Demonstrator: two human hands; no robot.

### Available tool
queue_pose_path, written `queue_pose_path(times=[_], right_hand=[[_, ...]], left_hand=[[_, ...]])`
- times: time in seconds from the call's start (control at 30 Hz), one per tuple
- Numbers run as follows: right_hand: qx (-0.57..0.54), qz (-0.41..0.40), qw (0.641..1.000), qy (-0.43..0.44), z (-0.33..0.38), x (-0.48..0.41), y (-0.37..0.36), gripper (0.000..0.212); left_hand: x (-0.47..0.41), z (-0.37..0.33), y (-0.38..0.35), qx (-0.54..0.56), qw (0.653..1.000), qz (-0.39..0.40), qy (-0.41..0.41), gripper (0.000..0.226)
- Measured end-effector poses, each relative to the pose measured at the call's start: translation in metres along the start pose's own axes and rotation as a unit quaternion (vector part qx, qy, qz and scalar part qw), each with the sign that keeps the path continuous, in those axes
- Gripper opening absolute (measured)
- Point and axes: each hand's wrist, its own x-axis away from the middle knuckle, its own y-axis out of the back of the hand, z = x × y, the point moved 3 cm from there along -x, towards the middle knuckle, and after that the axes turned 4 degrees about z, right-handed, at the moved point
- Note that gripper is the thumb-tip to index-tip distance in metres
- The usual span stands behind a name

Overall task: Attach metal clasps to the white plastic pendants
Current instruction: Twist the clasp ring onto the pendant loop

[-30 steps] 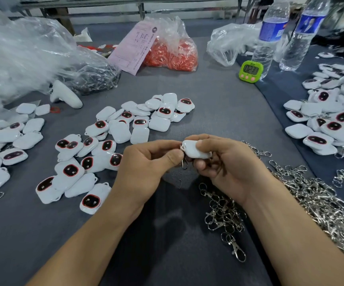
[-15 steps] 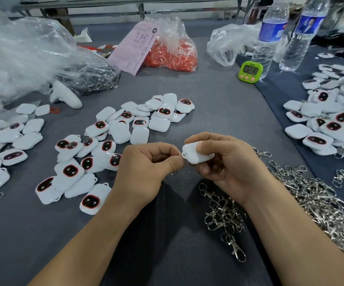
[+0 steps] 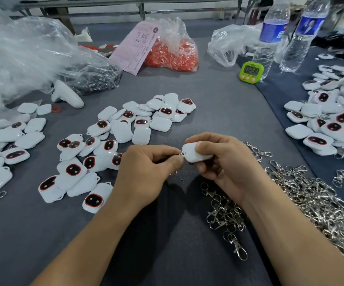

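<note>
My right hand [image 3: 226, 164] grips a white plastic pendant [image 3: 193, 153], thumb on top, its loop end pointing left. My left hand [image 3: 146, 172] pinches a small metal clasp ring [image 3: 180, 154] right at that loop; most of the clasp is hidden under my fingers. Loose white pendants with dark red-rimmed faces [image 3: 113, 145] lie spread over the grey cloth to the left. A heap of silver metal clasps [image 3: 315, 195] lies to the right, under and beyond my right forearm.
More pendants, some with clasps, are piled at the far right [image 3: 332, 124]. At the back stand two water bottles [image 3: 270, 36], a green timer [image 3: 251, 72], a bag of red parts [image 3: 173, 54] and clear plastic bags [image 3: 22, 54]. A white handle-shaped object [image 3: 67, 97] lies at left.
The pendant has tilted in my right hand, its left end now raised toward my left fingertips. My hands stay in about the same place.
</note>
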Motion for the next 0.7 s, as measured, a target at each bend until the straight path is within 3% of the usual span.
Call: queue_pose_path(times=[0.1,0.23,0.3,0.43,0.57,0.63,0.7], right_hand=[[-0.005,0.006,1.000,0.017,0.002,0.000,0.001,0.022],[-0.021,0.033,0.999,0.036,0.002,0.001,-0.001,0.027],[-0.027,0.040,0.998,0.039,0.002,0.000,-0.002,0.028],[0.025,0.000,0.999,0.043,-0.001,-0.001,-0.003,0.017],[0.104,-0.044,0.990,0.081,-0.005,0.001,-0.009,0.016],[0.165,-0.071,0.979,0.095,-0.007,0.001,-0.012,0.018],[0.148,-0.082,0.981,0.092,-0.006,0.001,-0.013,0.019]], left_hand=[[-0.003,-0.001,-0.005,0.060,0.997,0.037,0.018,0.012],[-0.003,-0.004,-0.007,0.153,0.986,0.060,0.009,0.016],[-0.003,-0.004,-0.004,0.138,0.989,0.058,-0.012,0.016],[0.005,-0.004,0.000,-0.106,0.987,0.010,-0.118,0.013],[0.009,-0.006,-0.005,-0.362,0.907,-0.054,-0.206,0.018],[0.011,-0.007,-0.007,-0.409,0.884,-0.068,-0.215,0.012],[0.012,-0.007,-0.007,-0.377,0.907,-0.060,-0.175,0.009]])
